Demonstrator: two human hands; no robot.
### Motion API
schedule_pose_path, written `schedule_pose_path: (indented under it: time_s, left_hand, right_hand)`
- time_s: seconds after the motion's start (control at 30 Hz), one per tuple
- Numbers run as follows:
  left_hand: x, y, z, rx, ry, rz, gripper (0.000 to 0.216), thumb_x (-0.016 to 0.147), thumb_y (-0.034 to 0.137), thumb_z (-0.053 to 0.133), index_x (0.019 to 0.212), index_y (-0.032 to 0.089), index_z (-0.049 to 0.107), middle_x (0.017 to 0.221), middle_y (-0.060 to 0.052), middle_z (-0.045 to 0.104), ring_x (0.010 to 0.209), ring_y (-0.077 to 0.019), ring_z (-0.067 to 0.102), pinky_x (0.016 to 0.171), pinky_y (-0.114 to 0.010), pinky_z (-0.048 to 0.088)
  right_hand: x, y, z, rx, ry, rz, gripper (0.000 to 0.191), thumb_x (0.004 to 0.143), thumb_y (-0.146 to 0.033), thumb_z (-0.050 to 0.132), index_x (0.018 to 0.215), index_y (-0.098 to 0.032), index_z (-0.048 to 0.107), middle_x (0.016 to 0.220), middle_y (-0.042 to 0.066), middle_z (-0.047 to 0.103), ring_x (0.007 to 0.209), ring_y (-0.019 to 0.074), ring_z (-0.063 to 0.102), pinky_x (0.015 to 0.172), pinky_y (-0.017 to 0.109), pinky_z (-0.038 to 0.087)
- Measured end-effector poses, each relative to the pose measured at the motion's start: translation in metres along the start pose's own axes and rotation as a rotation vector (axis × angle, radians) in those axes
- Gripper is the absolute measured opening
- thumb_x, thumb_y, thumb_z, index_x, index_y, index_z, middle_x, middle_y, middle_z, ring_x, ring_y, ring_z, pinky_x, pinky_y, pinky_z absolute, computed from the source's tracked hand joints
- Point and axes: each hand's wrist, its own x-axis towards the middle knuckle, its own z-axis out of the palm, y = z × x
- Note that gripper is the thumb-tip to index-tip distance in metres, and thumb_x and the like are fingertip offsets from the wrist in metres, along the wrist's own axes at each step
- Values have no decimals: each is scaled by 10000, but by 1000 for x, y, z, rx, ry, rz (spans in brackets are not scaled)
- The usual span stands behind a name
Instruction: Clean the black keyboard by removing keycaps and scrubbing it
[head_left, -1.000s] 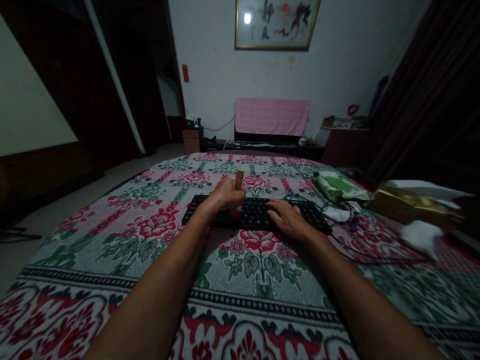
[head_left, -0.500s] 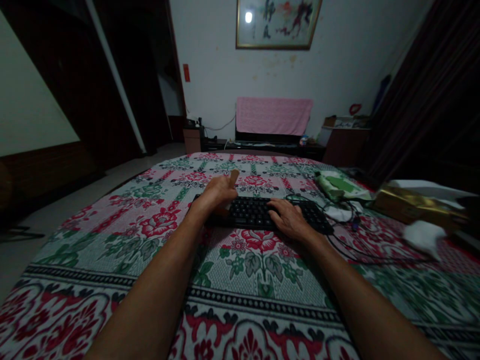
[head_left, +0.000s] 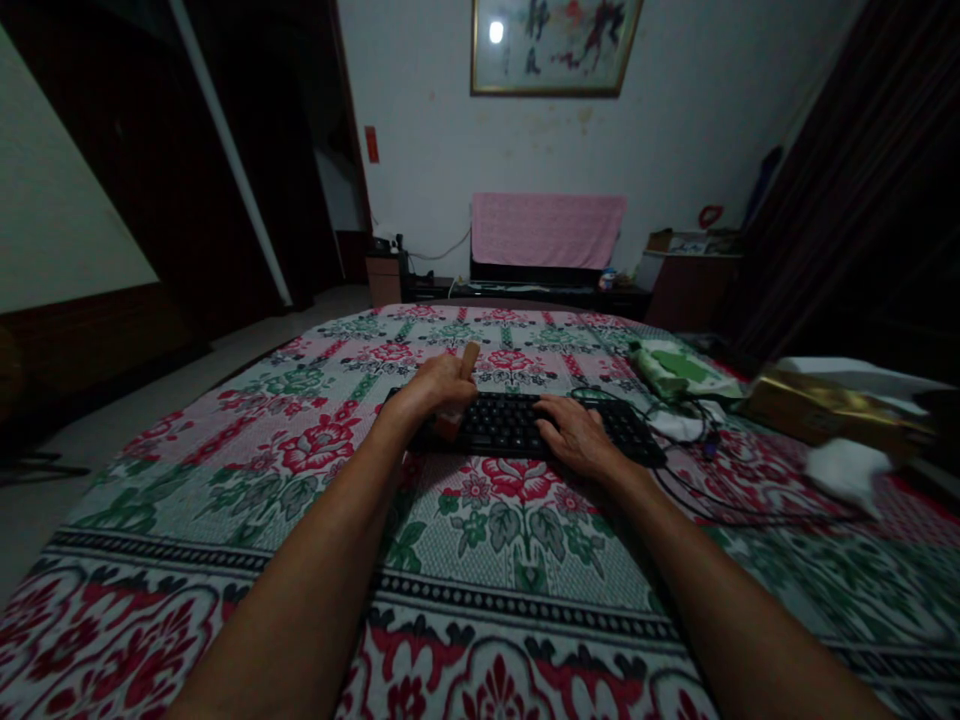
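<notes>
A black keyboard (head_left: pixel 510 425) lies on a bed covered by a floral red, green and white bedspread (head_left: pixel 517 530). My left hand (head_left: pixel 431 390) is closed round a small wooden-handled brush (head_left: pixel 459 385), its handle sticking up and its lower end on the keyboard's left part. My right hand (head_left: pixel 574 435) lies flat on the keyboard's right half, fingers stretched out, holding it down. A black cable (head_left: pixel 697 480) runs from the keyboard off to the right.
To the right on the bed lie a green and white packet (head_left: pixel 675 372), a gold box (head_left: pixel 825 415) and a white cloth (head_left: pixel 844 470). Beyond the bed stand a low cabinet with a pink cloth (head_left: pixel 547 230) and a wall picture (head_left: pixel 551 45).
My left hand with the brush has shifted left along the keyboard, from near the middle to the left end. My right hand has stayed put.
</notes>
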Motion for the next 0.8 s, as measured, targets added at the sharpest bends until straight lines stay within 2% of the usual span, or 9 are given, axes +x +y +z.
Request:
schedule_pose_path:
  time_s: [0.13, 0.33, 0.47, 0.6, 0.7, 0.8]
  left_hand:
    - [1, -1, 1, 30, -4, 50, 229, 644, 210, 528, 800, 171, 691, 729, -58, 669, 711, -185, 630, 618, -237, 459]
    - [7, -14, -3, 242, 83, -33, 191, 587, 185, 589, 752, 198, 683, 745, -82, 675, 853, -252, 630, 713, -274, 464]
    - [10, -9, -3, 32, 174, -46, 190, 616, 205, 586, 774, 180, 687, 771, -71, 684, 810, -225, 633, 704, -271, 473]
    - [12, 1, 16, -287, 199, 99, 230, 647, 215, 588, 850, 170, 687, 778, -31, 689, 759, -164, 628, 704, -238, 482]
    - [16, 3, 36, -375, 185, 171, 207, 665, 220, 588, 835, 158, 690, 777, -28, 691, 761, -155, 625, 716, -233, 487]
    - [20, -2, 44, -400, 194, 149, 209, 668, 206, 581, 836, 151, 691, 785, -31, 694, 768, -154, 625, 725, -236, 487]
  right_hand:
    - [0, 0, 1, 2, -3, -1, 360, 869, -325, 373, 1153, -209, 562, 1304, 88, 508, 1193, 259, 427, 930, 458, 342]
    - [-1, 1, 1, -3, 0, 0, 356, 867, -322, 377, 1152, -209, 558, 1311, 83, 503, 1201, 254, 425, 942, 459, 337]
    - [0, 0, 1, -8, 3, 7, 354, 865, -324, 381, 1149, -209, 559, 1309, 79, 506, 1196, 257, 430, 936, 452, 345]
    - [0, -1, 0, -13, 0, 1, 352, 868, -323, 377, 1146, -207, 558, 1309, 76, 506, 1199, 255, 428, 938, 448, 346]
    - [-1, -2, -1, -17, -3, -4, 350, 868, -317, 375, 1147, -208, 555, 1305, 76, 509, 1203, 251, 424, 931, 443, 354]
    - [-1, -2, -1, -21, -4, -2, 349, 867, -315, 376, 1150, -213, 554, 1311, 74, 504, 1206, 250, 421, 933, 446, 353]
